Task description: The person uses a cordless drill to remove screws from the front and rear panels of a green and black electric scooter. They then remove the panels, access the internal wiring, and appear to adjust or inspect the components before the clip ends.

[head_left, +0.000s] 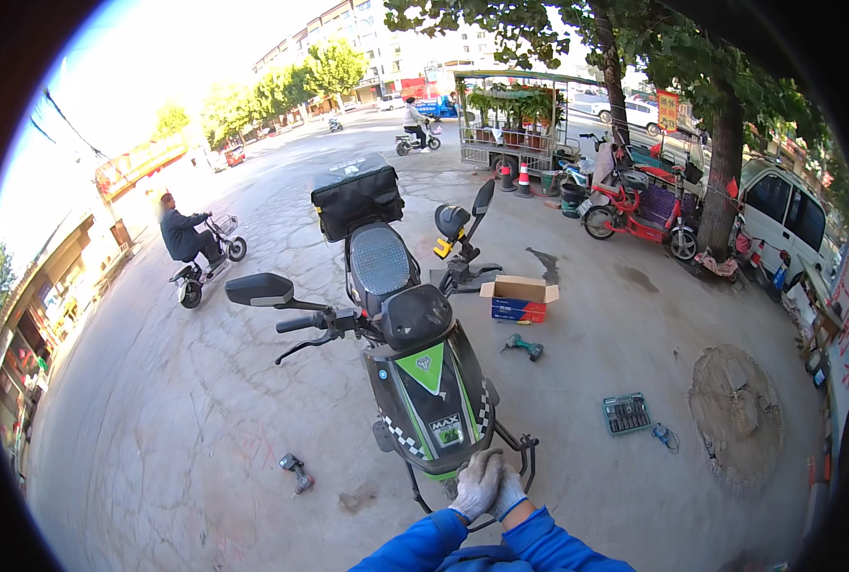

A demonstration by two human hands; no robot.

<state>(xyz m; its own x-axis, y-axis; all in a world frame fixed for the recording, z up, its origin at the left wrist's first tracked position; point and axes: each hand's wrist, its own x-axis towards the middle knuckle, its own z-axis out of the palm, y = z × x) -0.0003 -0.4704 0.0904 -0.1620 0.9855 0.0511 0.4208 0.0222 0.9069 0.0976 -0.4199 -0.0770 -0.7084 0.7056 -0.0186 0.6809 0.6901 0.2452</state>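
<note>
Both gloved hands, left hand point(475, 484) and right hand point(509, 492), clasped together low centre on the black metal front frame point(524, 450) of the black-and-green electric scooter point(422, 372). Frame looks unfinished; green cordless drill point(523, 347) and open socket set point(626, 413) lie unused on pavement, right.

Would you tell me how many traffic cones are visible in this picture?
2: both traffic cones stand side by side before the plant cart, one left of the other. More may be hidden.

Bright daylight, blown-out sky upper left, sharp centre, heavy fisheye-bent edges.
</note>
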